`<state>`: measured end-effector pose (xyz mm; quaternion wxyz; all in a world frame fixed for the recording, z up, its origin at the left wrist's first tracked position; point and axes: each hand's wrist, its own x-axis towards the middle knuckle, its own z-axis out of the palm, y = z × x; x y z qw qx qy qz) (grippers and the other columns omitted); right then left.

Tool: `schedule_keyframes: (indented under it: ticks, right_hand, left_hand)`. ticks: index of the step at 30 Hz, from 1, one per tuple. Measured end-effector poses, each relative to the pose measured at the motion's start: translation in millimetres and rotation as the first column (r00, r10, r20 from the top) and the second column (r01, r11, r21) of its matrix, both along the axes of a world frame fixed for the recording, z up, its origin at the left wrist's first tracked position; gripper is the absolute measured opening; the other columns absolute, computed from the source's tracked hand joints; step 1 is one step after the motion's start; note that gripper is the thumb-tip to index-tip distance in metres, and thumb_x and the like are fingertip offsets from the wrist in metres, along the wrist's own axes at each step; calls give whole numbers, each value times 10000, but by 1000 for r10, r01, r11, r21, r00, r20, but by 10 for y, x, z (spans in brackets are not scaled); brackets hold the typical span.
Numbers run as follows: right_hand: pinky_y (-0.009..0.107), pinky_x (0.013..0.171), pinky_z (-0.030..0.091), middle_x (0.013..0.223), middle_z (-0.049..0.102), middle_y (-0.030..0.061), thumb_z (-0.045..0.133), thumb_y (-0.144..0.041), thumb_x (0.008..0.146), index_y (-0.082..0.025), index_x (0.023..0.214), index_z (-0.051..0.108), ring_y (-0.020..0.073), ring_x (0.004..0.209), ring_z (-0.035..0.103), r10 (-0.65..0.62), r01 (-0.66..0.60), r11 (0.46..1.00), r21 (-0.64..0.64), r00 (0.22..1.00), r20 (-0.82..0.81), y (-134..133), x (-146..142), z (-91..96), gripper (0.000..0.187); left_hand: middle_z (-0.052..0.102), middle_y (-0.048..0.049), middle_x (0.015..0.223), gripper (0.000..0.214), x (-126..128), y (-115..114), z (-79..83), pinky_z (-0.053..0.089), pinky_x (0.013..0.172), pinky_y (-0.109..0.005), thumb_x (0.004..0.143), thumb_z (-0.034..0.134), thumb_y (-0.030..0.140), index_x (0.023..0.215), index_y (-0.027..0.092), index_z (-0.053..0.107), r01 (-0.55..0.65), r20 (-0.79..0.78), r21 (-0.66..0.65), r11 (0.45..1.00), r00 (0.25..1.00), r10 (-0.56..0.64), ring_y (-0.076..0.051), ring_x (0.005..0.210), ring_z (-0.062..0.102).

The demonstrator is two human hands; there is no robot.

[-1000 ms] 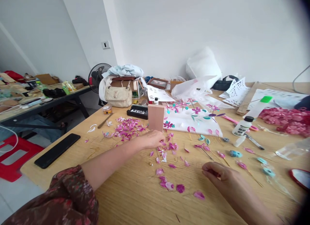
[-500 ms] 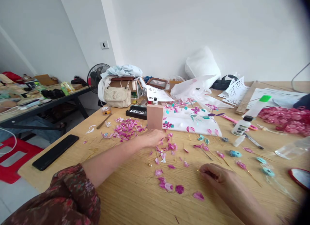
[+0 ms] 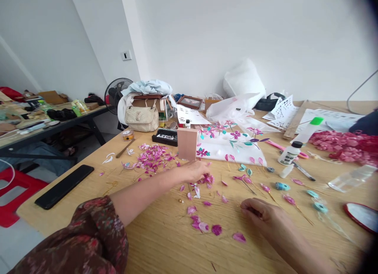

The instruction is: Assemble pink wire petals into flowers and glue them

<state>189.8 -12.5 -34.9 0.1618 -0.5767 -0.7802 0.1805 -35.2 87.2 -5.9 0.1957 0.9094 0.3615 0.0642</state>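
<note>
My left hand (image 3: 197, 171) reaches across the table with fingers stretched out and pointing down, over a small cluster of pink petals (image 3: 209, 180). No held thing shows in it. To the right, my right hand (image 3: 260, 211) rests low above the wood, thumb and fingers pinched together; a tiny golden tip shows at them, too small to name. Between the hands lie loose petals, among them a dark magenta petal (image 3: 216, 229) and a pink petal (image 3: 239, 237). A larger heap of pink petals (image 3: 155, 156) lies left of a wooden block (image 3: 187, 144) standing upright.
On the right are stemmed pink petals (image 3: 289, 199), a blue thread spool (image 3: 282, 186), a black-capped bottle (image 3: 291, 154) and a red-rimmed round object (image 3: 362, 217). Finished-looking flower sprigs (image 3: 236, 135) lie on white sheeting behind. A black phone (image 3: 65, 186) sits at the left edge.
My left hand has moved slightly right, from just in front of the wooden block to over the petal cluster. My right hand keeps its pinch in nearly the same place. The view has shifted slightly.
</note>
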Motion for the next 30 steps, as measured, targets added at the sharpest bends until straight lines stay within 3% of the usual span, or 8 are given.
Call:
schedule_keyframes:
  ticks: [6,13,18,23,30]
  right_hand:
    - [259,560,423,670,656,21,399,-268,751,-215,665,595,174,618,599,6,-6,1000,12,1000,-27,7,3,-11,221]
    - [263,567,420,663,645,22,379,-251,748,-215,651,585,174,616,587,4,-4,1000,7,1000,-28,-11,-12,-6,231]
    - [258,559,414,654,641,29,369,-255,759,-213,639,589,173,615,589,23,-23,1000,0,999,-26,-10,-29,11,254]
    - [271,589,417,696,637,39,369,-267,786,-217,652,604,183,653,594,34,-34,999,2,999,24,-2,-6,-22,275]
    - [289,590,414,733,658,33,389,-255,788,-229,691,615,198,673,603,-34,33,999,8,998,53,-8,59,-6,247]
  left_hand:
    - [554,-34,686,89,24,148,14,359,598,-239,625,592,52,578,127,580,-7,-18,-51,999,1000,6,-142,655,496]
    - [530,30,568,69,-69,261,85,343,576,-209,646,616,130,587,126,579,-100,169,-244,965,975,143,-97,576,477]
    - [551,29,584,70,-148,256,94,374,569,-204,649,617,168,632,114,576,-136,322,-427,894,901,291,-81,552,499]
    - [604,-7,704,158,-200,214,97,369,500,-171,652,623,152,802,108,601,-126,427,-561,818,802,417,-57,540,503]
    - [604,-11,669,188,-243,157,150,374,462,-167,679,639,205,829,106,584,-25,529,-643,766,709,467,-61,512,536]
